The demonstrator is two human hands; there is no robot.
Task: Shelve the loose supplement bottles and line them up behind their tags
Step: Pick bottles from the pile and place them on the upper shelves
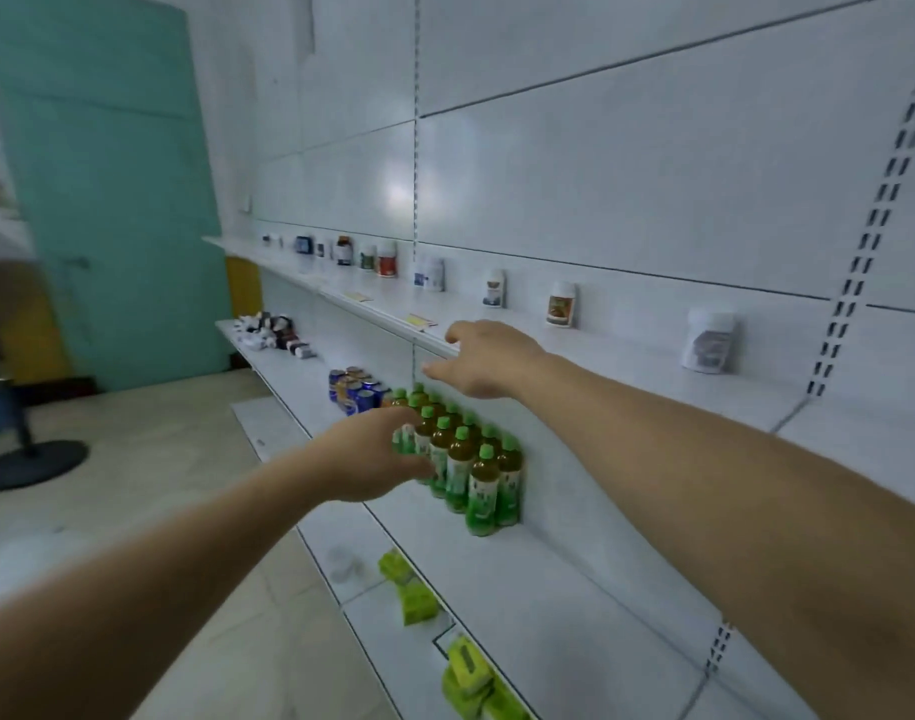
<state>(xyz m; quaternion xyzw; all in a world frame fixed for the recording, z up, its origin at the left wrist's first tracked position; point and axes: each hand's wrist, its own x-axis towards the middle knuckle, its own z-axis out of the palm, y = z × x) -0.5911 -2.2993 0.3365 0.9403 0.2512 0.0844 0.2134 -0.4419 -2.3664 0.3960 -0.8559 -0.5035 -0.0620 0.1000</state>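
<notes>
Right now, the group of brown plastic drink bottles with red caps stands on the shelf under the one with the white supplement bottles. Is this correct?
Not quite: the caps are green, not red. The head view shows the brown plastic drink bottles with green caps grouped on the white metal shelf under the one with the white supplement bottles.

I am standing in a shop aisle. A long run of white metal shelving [652, 350] fills my view, with slotted uprights [871, 226] at two o'clock for hanging shelves at any height. Small paper price tags [419, 320] sit on the top shelf's front edge near twelve o'clock, with supplement bottles [561, 304] spaced out behind them. At six o'clock green-capped drink bottles [460, 459] stand in tight retail rows. Blue cans [356, 392] are at their ten o'clock, and green packets [416, 595] lie on the lowest shelf.
</notes>
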